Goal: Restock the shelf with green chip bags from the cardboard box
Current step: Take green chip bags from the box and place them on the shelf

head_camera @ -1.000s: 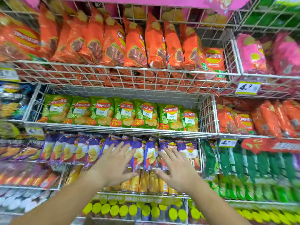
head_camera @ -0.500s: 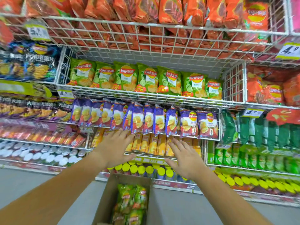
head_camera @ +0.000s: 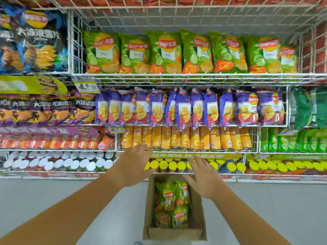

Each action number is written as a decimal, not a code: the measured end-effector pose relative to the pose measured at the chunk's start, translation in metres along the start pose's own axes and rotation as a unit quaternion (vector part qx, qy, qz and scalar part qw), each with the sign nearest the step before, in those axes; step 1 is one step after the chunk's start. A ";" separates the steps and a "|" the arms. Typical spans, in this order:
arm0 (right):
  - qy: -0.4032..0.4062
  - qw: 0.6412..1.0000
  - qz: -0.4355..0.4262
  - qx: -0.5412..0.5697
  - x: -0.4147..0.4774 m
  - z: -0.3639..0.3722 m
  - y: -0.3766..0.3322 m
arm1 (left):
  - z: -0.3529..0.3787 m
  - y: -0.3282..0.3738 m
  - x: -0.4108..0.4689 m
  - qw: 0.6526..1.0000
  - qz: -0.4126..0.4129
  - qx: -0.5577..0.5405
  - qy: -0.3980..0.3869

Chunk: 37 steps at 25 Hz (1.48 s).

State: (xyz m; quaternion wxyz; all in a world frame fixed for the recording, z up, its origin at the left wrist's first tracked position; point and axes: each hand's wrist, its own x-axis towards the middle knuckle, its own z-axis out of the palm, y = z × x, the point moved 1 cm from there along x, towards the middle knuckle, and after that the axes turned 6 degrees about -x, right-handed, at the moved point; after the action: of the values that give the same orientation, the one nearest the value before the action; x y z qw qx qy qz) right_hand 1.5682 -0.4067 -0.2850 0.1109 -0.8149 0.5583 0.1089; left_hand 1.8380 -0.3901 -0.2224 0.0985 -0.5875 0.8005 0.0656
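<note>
Two empty hands have dropped away from the shelf (head_camera: 177,75). The left hand (head_camera: 134,167) and right hand (head_camera: 203,181) hover, fingers spread, above the cardboard box (head_camera: 196,214), where green chip bags (head_camera: 169,197), perhaps four, await picking.

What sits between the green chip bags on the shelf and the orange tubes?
A row of purple chip bags, below the green chip bags, above the orange tubes; head view.
</note>
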 end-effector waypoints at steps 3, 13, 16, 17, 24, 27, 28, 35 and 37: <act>-0.040 0.999 0.023 0.016 0.015 0.038 -0.005 | 0.036 0.004 0.019 0.999 0.023 -0.041 -0.019; -0.108 0.989 0.072 0.071 0.090 0.226 0.041 | 0.260 0.047 0.099 0.983 -0.025 -0.167 -0.072; -0.133 0.984 0.082 0.087 0.112 0.298 0.051 | 0.330 0.050 0.117 0.977 -0.054 -0.180 -0.098; -0.142 0.982 0.084 0.091 0.119 0.324 0.053 | 0.356 0.050 0.124 0.977 -0.061 -0.175 -0.106; -0.168 0.974 0.104 0.116 0.173 0.483 0.062 | 0.522 0.052 0.166 0.971 -0.093 -0.162 -0.150; -0.177 0.965 0.124 0.145 0.197 0.545 0.068 | 0.584 0.054 0.188 0.966 -0.105 -0.175 -0.159; -0.182 0.962 0.132 0.157 0.206 0.563 0.070 | 0.602 0.053 0.197 0.960 -0.122 -0.191 -0.164; -0.138 0.864 0.319 0.364 0.268 0.647 0.088 | 0.709 0.047 0.240 0.790 -0.341 -0.489 -0.144; -0.125 0.828 0.363 0.409 0.286 0.663 0.094 | 0.731 0.046 0.245 0.772 -0.357 -0.508 -0.131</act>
State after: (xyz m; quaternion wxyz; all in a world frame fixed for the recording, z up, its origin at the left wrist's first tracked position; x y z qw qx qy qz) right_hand 1.5459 -0.4930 -1.0075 0.4551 -0.4134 0.7887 0.0040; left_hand 1.7819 -0.4419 -0.9914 -0.0944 -0.7814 0.3622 0.4994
